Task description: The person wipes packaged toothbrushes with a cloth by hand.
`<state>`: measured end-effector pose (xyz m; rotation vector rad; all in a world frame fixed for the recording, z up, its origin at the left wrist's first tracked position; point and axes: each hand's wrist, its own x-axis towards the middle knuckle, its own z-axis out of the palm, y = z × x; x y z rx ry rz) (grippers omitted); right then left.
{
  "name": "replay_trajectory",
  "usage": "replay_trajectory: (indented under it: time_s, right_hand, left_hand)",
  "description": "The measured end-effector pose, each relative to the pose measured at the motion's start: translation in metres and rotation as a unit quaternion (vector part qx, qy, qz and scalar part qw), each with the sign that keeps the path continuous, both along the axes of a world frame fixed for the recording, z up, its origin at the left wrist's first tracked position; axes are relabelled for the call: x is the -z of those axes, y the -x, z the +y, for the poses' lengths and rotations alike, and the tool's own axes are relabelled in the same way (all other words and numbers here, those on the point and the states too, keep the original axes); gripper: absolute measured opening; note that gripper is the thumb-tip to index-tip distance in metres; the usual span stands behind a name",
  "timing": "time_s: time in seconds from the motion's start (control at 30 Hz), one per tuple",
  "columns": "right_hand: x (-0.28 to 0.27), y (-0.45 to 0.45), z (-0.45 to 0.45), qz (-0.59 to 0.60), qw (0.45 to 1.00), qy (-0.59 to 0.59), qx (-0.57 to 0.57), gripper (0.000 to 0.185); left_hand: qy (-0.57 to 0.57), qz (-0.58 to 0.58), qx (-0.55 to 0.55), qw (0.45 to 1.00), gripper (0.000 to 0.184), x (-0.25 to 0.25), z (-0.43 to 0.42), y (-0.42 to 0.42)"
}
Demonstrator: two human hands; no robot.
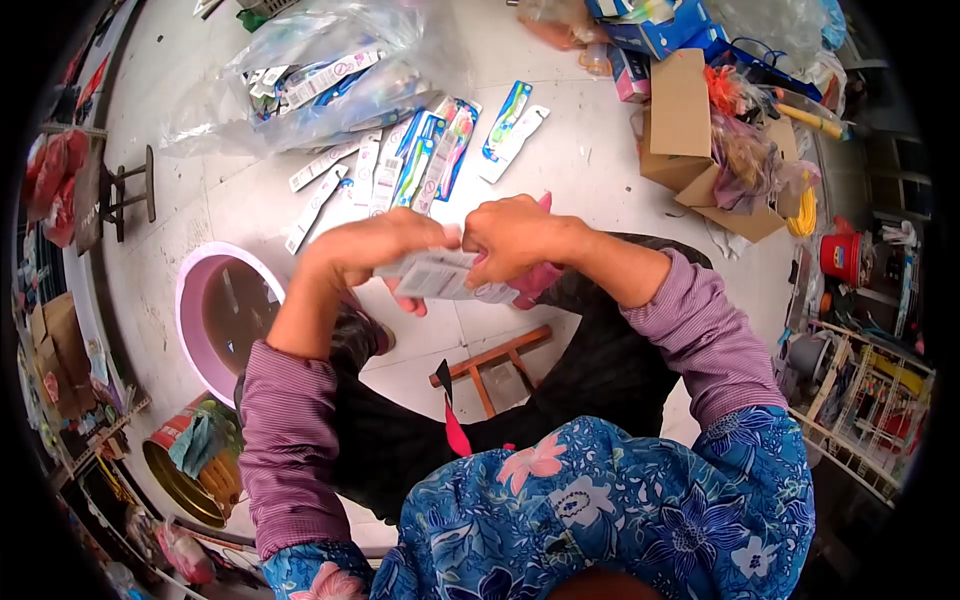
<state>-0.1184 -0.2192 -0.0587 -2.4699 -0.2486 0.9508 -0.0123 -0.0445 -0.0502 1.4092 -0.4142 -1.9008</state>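
Observation:
In front of me, between my knees, I hold white-backed toothbrush packs (440, 280) with printed backs; they are blurred, so I cannot tell how many. My left hand (370, 245) is closed around their left end, thumb on top and fingers below. My right hand (515, 240) grips the right end, with a pink cloth (537, 284) bunched under its palm. Beyond my hands, several toothbrush packs (415, 160) lie fanned on the floor, some printed side up. Two more packs (512, 130) lie just right of them.
A large clear plastic bag (340, 75) of packs lies ahead. To my left stand a pink basin (190, 310) of murky water and a red tin (180, 460) with a cloth. An open cardboard box (680, 120) sits front right. A wire rack (860, 400) stands right.

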Motion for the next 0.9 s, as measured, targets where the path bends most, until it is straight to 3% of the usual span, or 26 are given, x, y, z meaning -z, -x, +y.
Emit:
replay_trajectory:
  time_s: [0.1, 0.17, 0.2, 0.23, 0.27, 0.3, 0.37, 0.47, 0.5, 0.57, 0.6, 0.73, 0.8, 0.83, 0.9]
  right_hand:
    - [-0.005, -0.008, -0.018, 0.023, 0.996, -0.017, 0.089, 0.038]
    - [-0.005, -0.011, -0.033, 0.074, 0.906, -0.305, 0.285, 0.033]
    - [-0.019, -0.022, -0.038, 0.112, 0.918, -0.227, 0.306, 0.029]
    - [-0.021, -0.023, -0.037, 0.106, 0.918, -0.226, 0.308, 0.029]
    - [-0.021, -0.022, -0.034, 0.101, 0.855, -0.374, 0.344, 0.032]
    - [-0.022, -0.023, -0.032, 0.094, 0.771, -0.512, 0.368, 0.035]
    - [-0.032, -0.027, -0.030, 0.101, 0.781, -0.503, 0.357, 0.040]
    - [-0.017, -0.026, -0.019, 0.118, 0.724, -0.529, 0.427, 0.037]
    - [-0.018, -0.026, -0.017, 0.116, 0.726, -0.529, 0.424, 0.037]
    - [-0.019, -0.023, -0.012, 0.120, 0.680, -0.535, 0.487, 0.033]
    - [-0.017, -0.022, -0.007, 0.088, 0.683, -0.527, 0.498, 0.030]
    - [-0.008, -0.024, -0.007, 0.064, 0.693, -0.515, 0.501, 0.029]
    - [-0.007, -0.025, -0.008, -0.032, 0.790, -0.443, 0.422, 0.026]
    - [-0.011, -0.026, -0.012, -0.032, 0.790, -0.443, 0.422, 0.026]
    - [-0.025, -0.027, -0.025, -0.100, 0.901, -0.264, 0.330, 0.036]
  left_hand:
    - [0.085, 0.138, -0.242, 0.957, 0.073, 0.000, 0.011, -0.021]
    - [0.212, 0.163, -0.312, 0.912, 0.077, 0.017, 0.017, -0.036]
    - [0.195, 0.043, -0.316, 0.927, 0.075, 0.017, 0.014, -0.031]
    - [0.176, -0.078, -0.317, 0.929, 0.073, 0.014, 0.011, -0.021]
    - [0.178, -0.142, -0.285, 0.931, 0.067, 0.013, 0.008, -0.010]
    - [0.184, -0.121, -0.300, 0.928, 0.060, 0.009, 0.002, 0.007]
    - [0.133, -0.099, -0.226, 0.960, 0.052, 0.014, 0.003, 0.021]
    - [0.126, -0.028, -0.356, 0.925, 0.039, 0.023, -0.006, 0.046]
    - [0.129, -0.030, -0.358, 0.924, 0.039, 0.020, -0.007, 0.044]
    - [0.084, 0.056, -0.452, 0.886, 0.038, 0.015, -0.008, 0.041]
    - [0.122, 0.113, -0.458, 0.873, 0.042, 0.017, -0.006, 0.035]
    - [0.130, 0.092, -0.459, 0.874, 0.044, 0.017, -0.005, 0.038]
    - [0.129, 0.042, -0.434, 0.891, 0.042, 0.020, -0.003, 0.043]
    - [0.128, 0.018, -0.420, 0.898, 0.042, 0.020, -0.003, 0.044]
    - [0.114, 0.021, -0.446, 0.887, 0.040, 0.016, -0.004, 0.042]
